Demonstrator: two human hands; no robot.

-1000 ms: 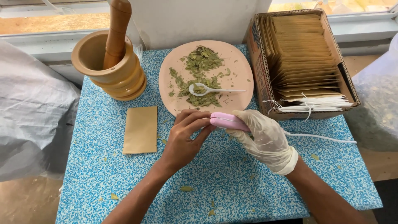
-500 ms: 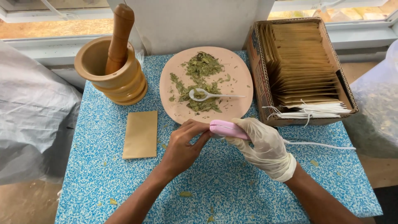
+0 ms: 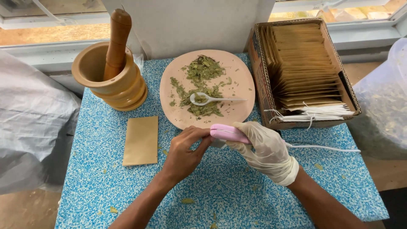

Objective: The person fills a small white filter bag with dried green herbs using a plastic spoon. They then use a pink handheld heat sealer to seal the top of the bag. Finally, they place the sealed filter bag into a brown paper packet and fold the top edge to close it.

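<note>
Scene: a person works at a blue speckled table (image 3: 106,178), both hands meeting just in front of a pink plate (image 3: 241,80) of dried green leaves (image 3: 202,85).

Gloved right hand (image 3: 265,148): fingers curled shut around the rear of a pink handheld sealer (image 3: 229,133), gripping it from above and behind; a white cord (image 3: 326,148) trails away to the right from under the palm.

Bare left hand (image 3: 184,150): fingertips pinched together at the sealer's free end, touching it. Whether they also pinch something small under the tip cannot be told; the spot is hidden by the fingers.

Sealer's long axis: nearly level, running left to right between the two hands, with a slight tilt down toward the gloved side.

Which hand is nearer: both are in contact; the right carries the tool, the left only meets its nose.

Beyond the fingertips: a white spoon (image 3: 212,99) lies on the leaves, handle pointing right, just past the knuckles of both hands.

Left of the bare hand: a flat tan envelope (image 3: 141,140) lies on the table, near but not touching the thumb side.

Further left and away: a wooden mortar (image 3: 114,82) with its pestle (image 3: 117,42) standing tilted inside.

Right of the gloved hand and away: a cardboard box (image 3: 258,63) packed with upright tan envelopes (image 3: 305,63), white strings (image 3: 313,112) bunched at its near end.
</note>
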